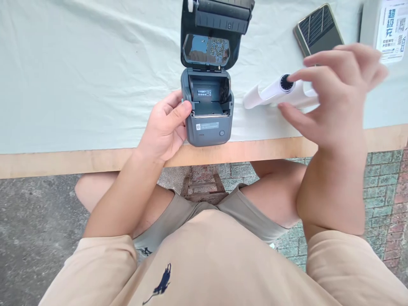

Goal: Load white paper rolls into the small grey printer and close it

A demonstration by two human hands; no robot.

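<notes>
My left hand (167, 121) grips the left side of a dark grey portable label printer (208, 129), its thumb on the upper edge. The printer's lid (207, 46) stands swung back, and the paper bay inside holds no roll. To the right, a white paper roll (274, 92) with a black core lies on the cloth, with loose paper on both sides. My right hand (334, 93) hovers over this roll with its fingers spread. The index fingertip is at the core and the thumb is just below the roll; whether they touch it I cannot tell.
Behind my right hand lies a dark phone-like device (320, 32) with a shiny face. A grey and white box (390, 32) with printed blue characters stands at the far right. Pale cloth (95, 76) covers the table up to its wooden front edge (255, 149).
</notes>
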